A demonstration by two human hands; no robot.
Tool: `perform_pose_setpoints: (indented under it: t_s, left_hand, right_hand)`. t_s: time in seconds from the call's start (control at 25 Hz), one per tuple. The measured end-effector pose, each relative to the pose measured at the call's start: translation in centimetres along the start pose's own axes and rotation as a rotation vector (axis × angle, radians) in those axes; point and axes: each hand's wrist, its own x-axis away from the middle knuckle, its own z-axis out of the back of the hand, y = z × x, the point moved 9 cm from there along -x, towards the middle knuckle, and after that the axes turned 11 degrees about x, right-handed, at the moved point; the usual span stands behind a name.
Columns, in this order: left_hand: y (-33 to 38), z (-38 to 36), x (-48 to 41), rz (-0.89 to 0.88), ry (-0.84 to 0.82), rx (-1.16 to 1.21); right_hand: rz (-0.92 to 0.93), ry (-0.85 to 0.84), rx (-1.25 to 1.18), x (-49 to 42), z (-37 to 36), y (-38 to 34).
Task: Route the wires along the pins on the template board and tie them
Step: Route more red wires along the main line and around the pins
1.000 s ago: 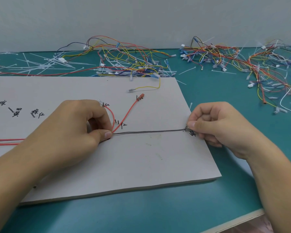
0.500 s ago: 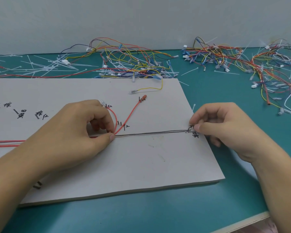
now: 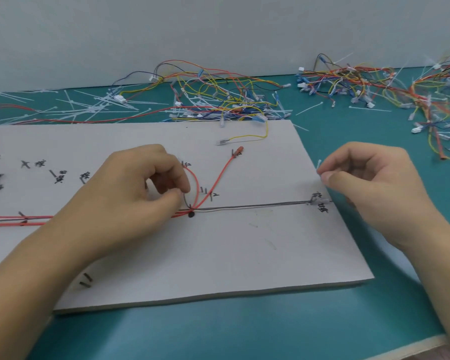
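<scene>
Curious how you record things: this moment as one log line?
left hand: fingertips at red wires | right hand: pinches white tie | grey wire: lying on board

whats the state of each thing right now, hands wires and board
template board: flat on the table
left hand: fingers curled, tips at the red loop, grip unclear
right hand: above the right edge, pinching a white cable tie
gray wire: lying straight, end by the right edge
red wires: fanned from the junction, no tie visible
</scene>
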Motion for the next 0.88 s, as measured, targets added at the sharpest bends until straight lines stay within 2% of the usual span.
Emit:
perform_pose_setpoints:
  t_s: [0.12,0.2,0.28,0.44,0.56,0.68,0.76,0.88]
  left_hand:
    - [-0.3,1.3,-0.1,0.007,0.066,-0.022]
    - [-0.6,2.0,0.1,0.024,0.086,-0.083]
    - [-1.1,3.1,0.2,0.046,0.122,-0.115]
    - [-4.4,6.5,0.3,0.208,0.221,-0.16]
    - [-8.0,7.5,1.3,0.383,0.124,-0.254]
    - [-10.2,8.1,2.6,0.467,-0.028,-0.379]
    - [-10.6,8.7,3.0,0.471,-0.099,-0.425]
    - [-10.0,9.3,3.1,0.428,-0.177,-0.352]
  right_hand:
    - [0.203,-0.075,0.123,1.3,-2.1,-5.4]
    - [0.336,-0.229,0.246,2.1,-5.2,-9.1]
    - [0.402,-0.377,0.42,2.0,-9.1,-11.3]
    - [0.454,-0.448,0.525,1.0,-14.8,-13.5]
    - [0.439,-0.451,0.489,1.0,-16.0,-12.9]
    - [0.385,-0.419,0.451,0.5,-15.6,-12.0]
    - [0.373,-0.415,0.452,0.4,-15.6,-11.8]
    - [0.359,-0.419,0.441,0.4,-15.6,-11.7]
